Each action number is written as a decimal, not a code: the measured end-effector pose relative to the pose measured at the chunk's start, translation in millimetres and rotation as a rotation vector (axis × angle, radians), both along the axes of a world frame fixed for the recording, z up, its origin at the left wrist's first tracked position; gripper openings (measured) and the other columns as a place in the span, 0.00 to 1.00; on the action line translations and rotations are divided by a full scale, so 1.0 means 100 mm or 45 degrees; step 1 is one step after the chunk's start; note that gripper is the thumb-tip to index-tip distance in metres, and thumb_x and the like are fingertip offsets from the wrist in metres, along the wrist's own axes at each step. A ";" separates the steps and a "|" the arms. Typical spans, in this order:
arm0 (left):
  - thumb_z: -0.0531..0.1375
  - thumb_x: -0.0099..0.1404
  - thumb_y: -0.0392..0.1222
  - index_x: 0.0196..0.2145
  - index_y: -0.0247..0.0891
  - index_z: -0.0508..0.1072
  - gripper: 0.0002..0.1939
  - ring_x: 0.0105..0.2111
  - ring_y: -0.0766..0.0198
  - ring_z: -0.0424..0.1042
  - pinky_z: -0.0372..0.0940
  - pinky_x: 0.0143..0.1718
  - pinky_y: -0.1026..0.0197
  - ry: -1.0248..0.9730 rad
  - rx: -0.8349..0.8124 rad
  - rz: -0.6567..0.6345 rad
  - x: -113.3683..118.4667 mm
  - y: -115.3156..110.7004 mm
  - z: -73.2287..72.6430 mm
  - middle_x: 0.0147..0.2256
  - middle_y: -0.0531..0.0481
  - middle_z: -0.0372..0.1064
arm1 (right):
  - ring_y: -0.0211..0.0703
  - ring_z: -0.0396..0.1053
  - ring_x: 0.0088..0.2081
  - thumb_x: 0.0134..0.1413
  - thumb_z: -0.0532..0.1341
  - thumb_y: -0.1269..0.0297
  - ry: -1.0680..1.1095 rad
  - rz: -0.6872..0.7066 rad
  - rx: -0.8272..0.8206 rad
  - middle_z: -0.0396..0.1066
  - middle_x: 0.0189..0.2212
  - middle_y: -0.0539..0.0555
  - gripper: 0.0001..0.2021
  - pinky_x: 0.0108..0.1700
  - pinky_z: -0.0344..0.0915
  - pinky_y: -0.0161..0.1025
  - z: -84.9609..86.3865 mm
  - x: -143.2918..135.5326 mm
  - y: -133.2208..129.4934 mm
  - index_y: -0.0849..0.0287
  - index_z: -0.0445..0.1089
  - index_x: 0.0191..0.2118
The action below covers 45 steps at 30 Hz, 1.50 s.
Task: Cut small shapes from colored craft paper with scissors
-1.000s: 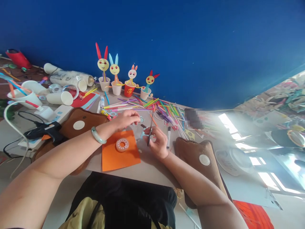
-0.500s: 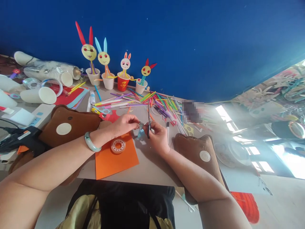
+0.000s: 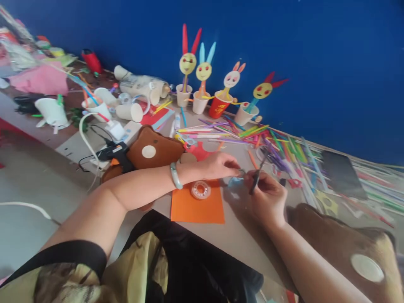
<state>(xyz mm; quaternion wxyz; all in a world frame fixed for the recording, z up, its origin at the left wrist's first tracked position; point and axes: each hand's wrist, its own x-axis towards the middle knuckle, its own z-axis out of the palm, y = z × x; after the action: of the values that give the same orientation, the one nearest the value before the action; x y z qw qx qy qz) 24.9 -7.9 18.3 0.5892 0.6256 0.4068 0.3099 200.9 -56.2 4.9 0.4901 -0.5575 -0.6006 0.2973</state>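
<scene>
My right hand [image 3: 269,195] is closed round a pair of scissors [image 3: 259,171], blades pointing up and away from me. Close to its fingertips, my left hand [image 3: 222,165] pinches a small dark-edged piece that is too blurred to name. Light blue scraps [image 3: 235,182] lie on the table under the fingers. Below my left wrist, a roll of tape [image 3: 201,190] rests on a square of orange paper [image 3: 197,212]. A red cut-out sheet [image 3: 198,150] lies behind the left hand.
Paper-cup rabbit figures, one in a red cup [image 3: 220,105], line the blue wall. Many coloured sticks [image 3: 284,147] spread across the back. Brown cushions [image 3: 334,240] flank my arms. A glue gun [image 3: 115,153] and stacked cups [image 3: 145,88] stand to the left.
The view has swung left, so everything sits further right and more of the left side shows. Both hands stay close together, with the scissors still in the right one.
</scene>
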 end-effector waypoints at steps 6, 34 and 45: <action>0.64 0.60 0.34 0.30 0.35 0.73 0.03 0.31 0.70 0.70 0.64 0.38 0.66 -0.003 -0.031 -0.013 -0.02 0.00 0.04 0.30 0.53 0.74 | 0.44 0.70 0.31 0.45 0.70 0.57 -0.047 -0.013 -0.016 0.73 0.27 0.52 0.11 0.36 0.68 0.41 0.02 -0.02 -0.01 0.57 0.71 0.24; 0.68 0.55 0.48 0.29 0.37 0.75 0.11 0.30 0.66 0.69 0.61 0.35 0.61 -0.313 -0.196 0.048 -0.03 -0.11 -0.05 0.27 0.52 0.71 | 0.39 0.64 0.29 0.48 0.67 0.58 0.202 0.068 -0.035 0.68 0.25 0.49 0.13 0.35 0.62 0.38 0.02 -0.03 -0.04 0.57 0.66 0.23; 0.66 0.57 0.48 0.24 0.37 0.73 0.12 0.30 0.66 0.66 0.61 0.37 0.60 -0.399 0.007 0.386 -0.09 -0.05 0.14 0.26 0.52 0.70 | 0.42 0.65 0.32 0.49 0.67 0.45 0.090 0.356 -0.091 0.69 0.29 0.51 0.19 0.39 0.64 0.41 0.07 0.00 -0.08 0.57 0.66 0.29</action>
<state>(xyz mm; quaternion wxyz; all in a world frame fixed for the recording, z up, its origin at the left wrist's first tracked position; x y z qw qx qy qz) 16.4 -13.3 32.5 0.5900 0.5031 0.3989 0.4895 200.5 -63.7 11.6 0.4447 -0.4745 -0.6437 0.4034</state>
